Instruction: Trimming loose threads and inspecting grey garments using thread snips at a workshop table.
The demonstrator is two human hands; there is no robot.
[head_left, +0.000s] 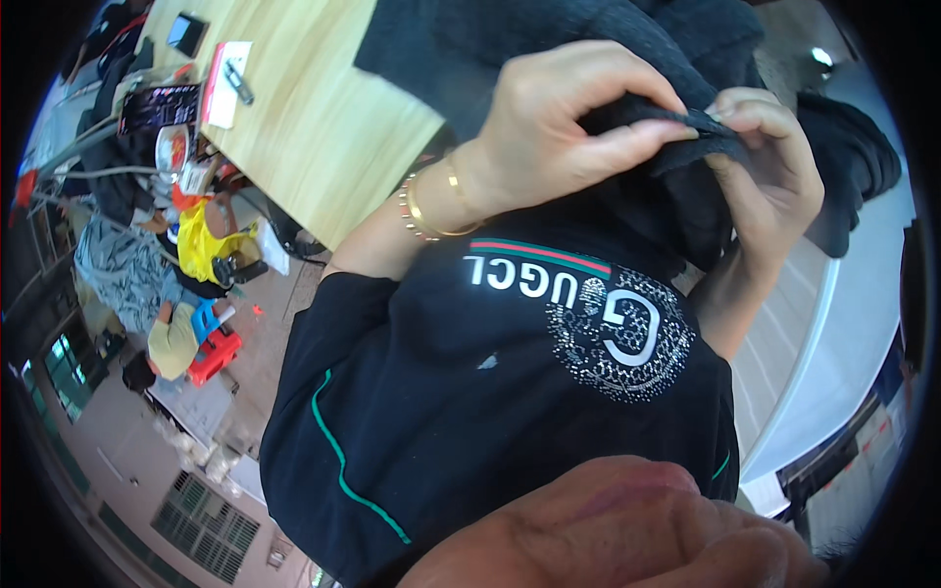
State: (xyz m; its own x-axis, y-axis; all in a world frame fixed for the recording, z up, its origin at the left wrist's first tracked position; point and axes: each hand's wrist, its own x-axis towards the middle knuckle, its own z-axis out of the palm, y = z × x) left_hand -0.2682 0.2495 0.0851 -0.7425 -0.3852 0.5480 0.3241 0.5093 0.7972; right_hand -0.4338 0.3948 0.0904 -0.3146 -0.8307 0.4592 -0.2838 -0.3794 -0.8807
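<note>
A dark, nearly black piece of cloth [461,69] spreads over the table top and hangs down in front of me. My left hand [554,122], with gold bracelets at the wrist, pinches a folded edge of it between thumb and index finger. Close beside, my right hand [774,162] grips the same edge with thumb and fingertips. The two sets of fingertips nearly meet at this edge, which is held up off the table. Whether anything small lies inside the fold cannot be made out.
The pale wooden table [304,88] bears a pen [237,82] on a red and white booklet [223,108] and a small dark box [186,34]. More dark cloth [848,157] lies at right by a white curved surface [838,323]. Another person [172,343] is at far left.
</note>
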